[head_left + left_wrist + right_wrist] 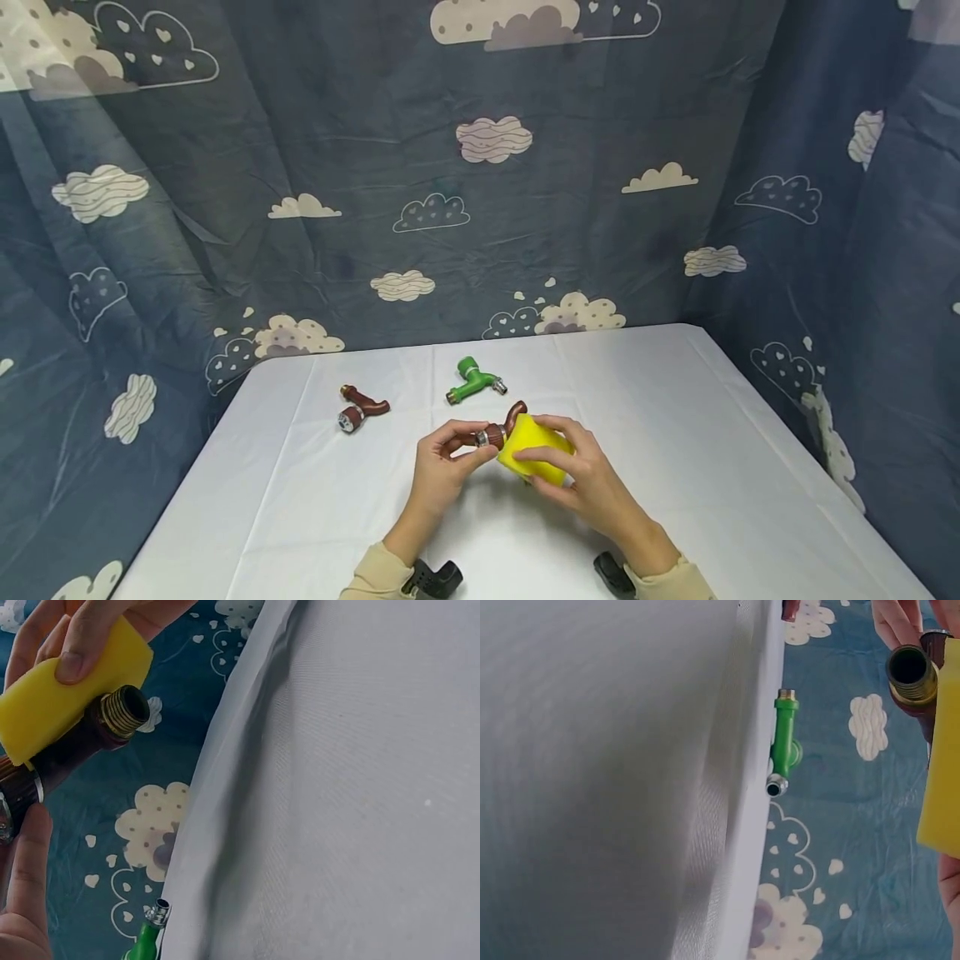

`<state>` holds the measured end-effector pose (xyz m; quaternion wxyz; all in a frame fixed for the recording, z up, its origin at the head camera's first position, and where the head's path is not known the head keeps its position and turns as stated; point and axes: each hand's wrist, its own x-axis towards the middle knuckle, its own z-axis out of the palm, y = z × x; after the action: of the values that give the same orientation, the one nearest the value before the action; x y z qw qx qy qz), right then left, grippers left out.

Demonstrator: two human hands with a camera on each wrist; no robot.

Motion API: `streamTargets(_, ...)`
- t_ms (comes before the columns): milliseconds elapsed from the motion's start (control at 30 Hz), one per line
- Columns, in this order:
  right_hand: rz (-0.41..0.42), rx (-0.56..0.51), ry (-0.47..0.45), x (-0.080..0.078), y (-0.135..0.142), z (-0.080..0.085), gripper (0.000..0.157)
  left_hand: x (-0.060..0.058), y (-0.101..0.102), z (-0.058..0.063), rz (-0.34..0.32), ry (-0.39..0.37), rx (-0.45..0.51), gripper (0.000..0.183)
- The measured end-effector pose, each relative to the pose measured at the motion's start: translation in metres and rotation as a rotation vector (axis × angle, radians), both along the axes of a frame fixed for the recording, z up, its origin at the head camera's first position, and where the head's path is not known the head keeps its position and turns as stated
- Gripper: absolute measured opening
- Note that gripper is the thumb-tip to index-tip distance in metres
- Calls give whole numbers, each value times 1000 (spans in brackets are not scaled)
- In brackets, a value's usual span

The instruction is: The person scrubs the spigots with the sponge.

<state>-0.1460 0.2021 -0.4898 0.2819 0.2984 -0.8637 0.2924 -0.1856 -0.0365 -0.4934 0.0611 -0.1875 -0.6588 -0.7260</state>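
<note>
In the head view, my left hand [438, 471] grips a brown tap [492, 436] by its ribbed knob, fingers and thumb on either side. My right hand [596, 483] holds a yellow sponge [534, 450] against the tap's body, with the curved spout showing above it. From the left wrist, the tap's brass threaded end [124, 712] sticks out beside the sponge [71, 697], and a thumb presses the sponge's face. The right wrist view shows the open threaded inlet [911, 671] next to the sponge's edge. Both things are held above the table.
A green tap [474, 382] lies on the white-covered table [675, 433] beyond my hands. Another brown tap [363, 407] lies to its left. Dark cloud-patterned cloth [360, 150] hangs behind the table and along its sides.
</note>
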Motion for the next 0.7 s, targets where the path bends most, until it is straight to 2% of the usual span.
streamTargets(133,6,10,26,1,0,0,54,1,-1,-1,-22,44,-58,31)
streamTargets(400,35,17,82,-1,2,-1,56,2,-2,0,-21,189,-142,34)
streamTargets(500,38,8,79,0,2,0,57,2,-2,1,-39,198,-148,35)
streamTargets(700,33,-15,86,0,5,1,56,2,-7,4,-76,168,-154,35)
